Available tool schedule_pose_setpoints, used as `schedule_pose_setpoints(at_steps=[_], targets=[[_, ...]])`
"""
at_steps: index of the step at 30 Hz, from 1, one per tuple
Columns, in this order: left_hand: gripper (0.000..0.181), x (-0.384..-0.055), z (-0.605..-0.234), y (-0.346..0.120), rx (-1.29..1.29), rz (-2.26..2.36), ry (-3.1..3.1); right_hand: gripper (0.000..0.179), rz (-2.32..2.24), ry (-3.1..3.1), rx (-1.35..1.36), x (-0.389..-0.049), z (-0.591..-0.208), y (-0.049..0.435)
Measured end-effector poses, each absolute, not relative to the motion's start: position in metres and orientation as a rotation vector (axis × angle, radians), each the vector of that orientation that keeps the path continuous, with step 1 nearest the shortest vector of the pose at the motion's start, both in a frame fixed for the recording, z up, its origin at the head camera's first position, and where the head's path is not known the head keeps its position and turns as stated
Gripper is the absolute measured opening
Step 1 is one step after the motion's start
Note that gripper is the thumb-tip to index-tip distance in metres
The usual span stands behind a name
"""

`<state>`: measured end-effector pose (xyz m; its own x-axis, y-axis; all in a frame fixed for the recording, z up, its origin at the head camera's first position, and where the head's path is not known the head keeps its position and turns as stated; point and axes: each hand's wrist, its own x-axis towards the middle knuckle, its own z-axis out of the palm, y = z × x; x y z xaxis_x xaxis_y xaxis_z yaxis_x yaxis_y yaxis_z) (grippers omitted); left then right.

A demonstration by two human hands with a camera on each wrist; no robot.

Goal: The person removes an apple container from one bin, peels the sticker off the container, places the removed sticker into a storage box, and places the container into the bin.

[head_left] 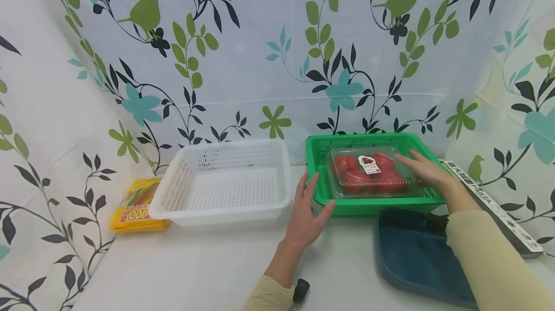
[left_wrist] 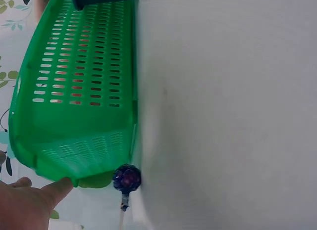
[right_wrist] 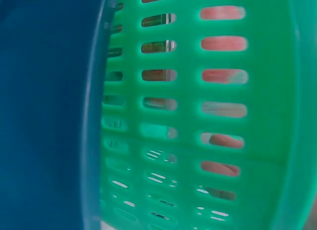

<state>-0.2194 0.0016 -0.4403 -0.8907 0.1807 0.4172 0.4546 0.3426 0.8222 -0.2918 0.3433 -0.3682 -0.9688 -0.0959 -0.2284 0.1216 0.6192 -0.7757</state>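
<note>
A clear plastic pack of red tomatoes (head_left: 353,183) with a white label lies inside the green basket (head_left: 347,208). My right hand (head_left: 427,172) reaches over the basket's right side, its extended fingers at the pack's right end. At the basket's left side is my left hand (head_left: 305,219), fingers spread and straight. In the left wrist view, a fingertip of that hand meets the basket's rim. The right wrist view shows the basket's slotted wall close up, with red showing through the slots; the right hand is mostly hidden there.
A white basket (head_left: 221,215) stands left of the green one, with a yellow packet (head_left: 139,209) beside it. A dark blue tray (head_left: 420,253) sits in front right, under the right forearm. A long pasta box (head_left: 494,212) lies at the right. A wrapped lollipop (left_wrist: 127,178) shows near the green basket.
</note>
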Motion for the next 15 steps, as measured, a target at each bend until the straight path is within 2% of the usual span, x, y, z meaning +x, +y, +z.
schedule_pose_setpoints(at_steps=[15], targets=[[0.062,-0.224,-0.454,0.009,-0.434,-1.739,-2.240,0.108,-1.341,2.331,0.229,-0.297,-0.381,0.350]])
